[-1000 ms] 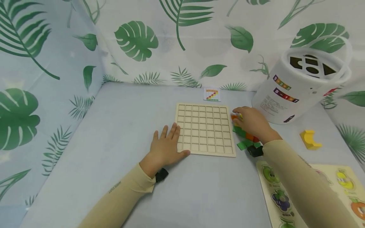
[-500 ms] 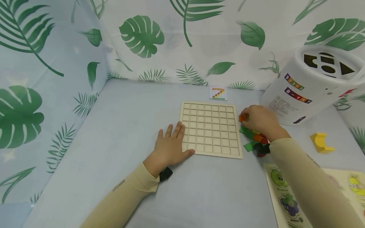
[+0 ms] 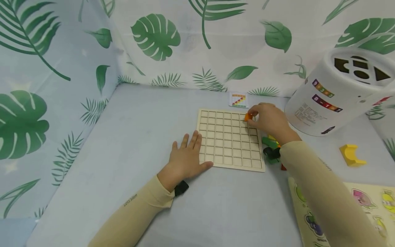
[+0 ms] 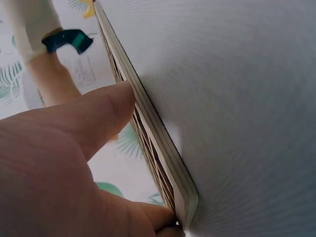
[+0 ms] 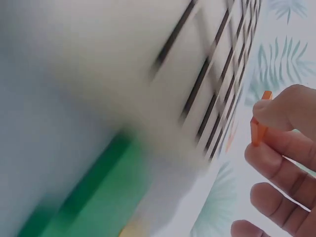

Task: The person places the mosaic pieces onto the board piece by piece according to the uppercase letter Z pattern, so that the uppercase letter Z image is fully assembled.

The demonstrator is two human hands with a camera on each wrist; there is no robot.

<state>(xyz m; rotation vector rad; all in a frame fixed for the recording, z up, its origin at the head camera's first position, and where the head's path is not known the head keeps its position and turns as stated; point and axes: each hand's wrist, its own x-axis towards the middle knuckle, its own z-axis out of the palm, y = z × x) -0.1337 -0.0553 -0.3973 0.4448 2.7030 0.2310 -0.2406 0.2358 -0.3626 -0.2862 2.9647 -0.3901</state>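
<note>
A light wooden grid board (image 3: 226, 140) lies flat on the table. At its left edge rests my left hand (image 3: 185, 159), fingers straight; in the left wrist view the thumb (image 4: 116, 101) touches the board's edge. Over the board's far right corner, my right hand (image 3: 270, 120) pinches a small orange square tile (image 3: 248, 117) between thumb and fingers. That orange tile (image 5: 257, 123) shows on edge in the right wrist view. Beside the board's right edge lie green (image 3: 269, 142), yellow and red pieces, partly hidden by the right wrist.
Behind the board lies a small pattern card (image 3: 238, 100). A white bucket (image 3: 324, 99) with shaped holes stands at the back right. Nearer are a yellow arch block (image 3: 351, 156) and a fruit puzzle board (image 3: 364, 195), partly under the right forearm.
My right hand has picked up the orange tile from the pile and moved left over the board's far right corner. The left hand stays at the board's edge; the head view has shifted slightly.
</note>
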